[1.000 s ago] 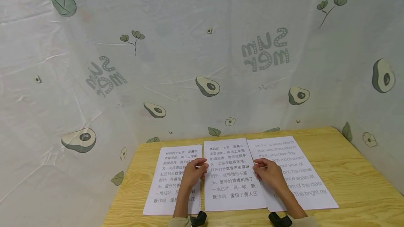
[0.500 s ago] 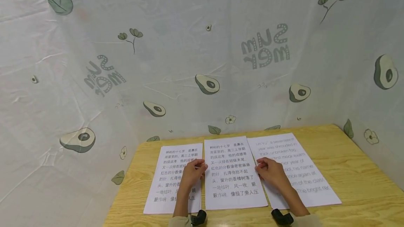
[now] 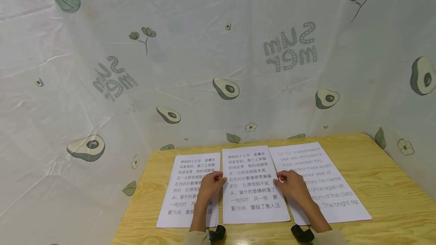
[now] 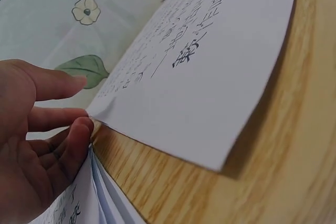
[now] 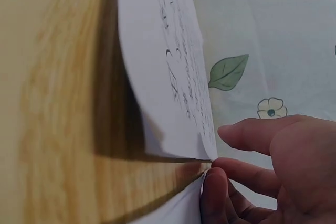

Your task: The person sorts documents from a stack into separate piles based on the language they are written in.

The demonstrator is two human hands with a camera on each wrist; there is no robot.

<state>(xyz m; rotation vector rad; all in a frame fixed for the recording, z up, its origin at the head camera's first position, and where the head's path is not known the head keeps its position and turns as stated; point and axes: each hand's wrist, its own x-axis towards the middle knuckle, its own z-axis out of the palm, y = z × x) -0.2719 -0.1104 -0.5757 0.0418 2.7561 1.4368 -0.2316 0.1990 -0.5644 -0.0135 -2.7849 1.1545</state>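
Three sets of white paper lie side by side in the head view. My left hand [image 3: 211, 186] crosses the left stack [image 3: 185, 162], its fingertips at the left edge of the middle paper [image 3: 252, 199]. Over the right stack [image 3: 337, 199], my right hand [image 3: 293, 187] has its fingertips at the middle paper's right edge. In the left wrist view, the thumb [image 4: 58, 85] stands apart from the index finger, which touches the slightly curled paper edge. The right wrist view has the thumb [image 5: 247, 132] close by the opposite edge and the index fingertip against it. Both hands' other fingers are bent.
All the papers lie on a wooden table [image 3: 374, 169]. Behind it hangs a pale curtain [image 3: 190, 56] printed with avocados, leaves and flowers. Loose sheet edges of the left stack [image 4: 107, 198] fan out below the left hand.
The head view has shifted slightly. A narrow gap has opened at the front between the middle paper and the right stack. Both hands stay at the middle paper's sides, fingertips slightly closer together.
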